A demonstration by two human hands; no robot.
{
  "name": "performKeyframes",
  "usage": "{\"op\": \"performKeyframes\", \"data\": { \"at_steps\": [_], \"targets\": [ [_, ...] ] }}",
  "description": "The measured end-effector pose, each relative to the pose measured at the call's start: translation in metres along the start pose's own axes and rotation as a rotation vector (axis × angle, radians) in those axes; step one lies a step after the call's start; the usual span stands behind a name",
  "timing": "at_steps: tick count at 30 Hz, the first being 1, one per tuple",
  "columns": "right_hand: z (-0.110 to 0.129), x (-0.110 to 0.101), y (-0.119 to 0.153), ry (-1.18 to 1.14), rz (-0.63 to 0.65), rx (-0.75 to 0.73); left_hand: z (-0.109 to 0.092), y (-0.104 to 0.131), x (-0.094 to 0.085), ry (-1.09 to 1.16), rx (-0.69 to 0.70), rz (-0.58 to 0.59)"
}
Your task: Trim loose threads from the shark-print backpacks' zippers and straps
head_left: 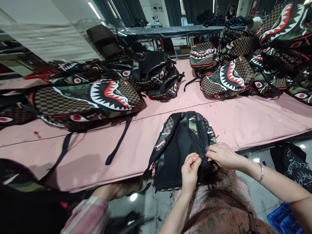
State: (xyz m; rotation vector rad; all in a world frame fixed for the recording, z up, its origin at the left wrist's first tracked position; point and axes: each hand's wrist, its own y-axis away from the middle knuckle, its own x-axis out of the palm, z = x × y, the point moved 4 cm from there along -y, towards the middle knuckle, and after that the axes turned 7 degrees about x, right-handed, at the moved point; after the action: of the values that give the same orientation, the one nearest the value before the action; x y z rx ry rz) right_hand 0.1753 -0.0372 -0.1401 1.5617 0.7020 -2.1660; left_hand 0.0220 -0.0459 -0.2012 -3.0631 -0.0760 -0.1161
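Note:
A black backpack (174, 152) with checkered and camouflage trim lies with its strap side up, over the near edge of the pink table. My left hand (190, 169) is closed in a pinch at the lower part of the right-hand shoulder strap (197, 143). Close beside it, my right hand (223, 155) has its fingers pressed together at the same strap, near its buckle end. Whatever lies between the fingertips of each hand is too small to make out. A small tag in clear plastic (160, 144) rests on the other strap.
Shark-mouth backpacks lie on the pink table (156, 126), a large one (70, 97) at left and a pile (226, 78) at right. A co-worker's plaid sleeve (87, 214) shows at lower left. A blue crate (284, 217) stands on the floor.

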Motion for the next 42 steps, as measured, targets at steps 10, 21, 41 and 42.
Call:
{"op": "performKeyframes", "data": {
  "at_steps": [10,21,41,42],
  "targets": [
    [-0.016,0.061,0.036,-0.725,-0.106,0.406,0.007,-0.007,0.004,0.602,-0.381,-0.022],
    [0.008,0.093,0.029,-0.054,-0.271,0.562,0.006,-0.043,-0.012,-0.31,-0.241,0.182],
    [-0.027,0.059,0.022,-0.349,-0.281,0.334,0.039,-0.023,-0.002,0.515,-0.558,-0.111],
    [-0.025,0.058,0.018,-0.324,-0.27,0.294,0.038,-0.022,-0.002,0.52,-0.557,-0.109]
  ]
}}
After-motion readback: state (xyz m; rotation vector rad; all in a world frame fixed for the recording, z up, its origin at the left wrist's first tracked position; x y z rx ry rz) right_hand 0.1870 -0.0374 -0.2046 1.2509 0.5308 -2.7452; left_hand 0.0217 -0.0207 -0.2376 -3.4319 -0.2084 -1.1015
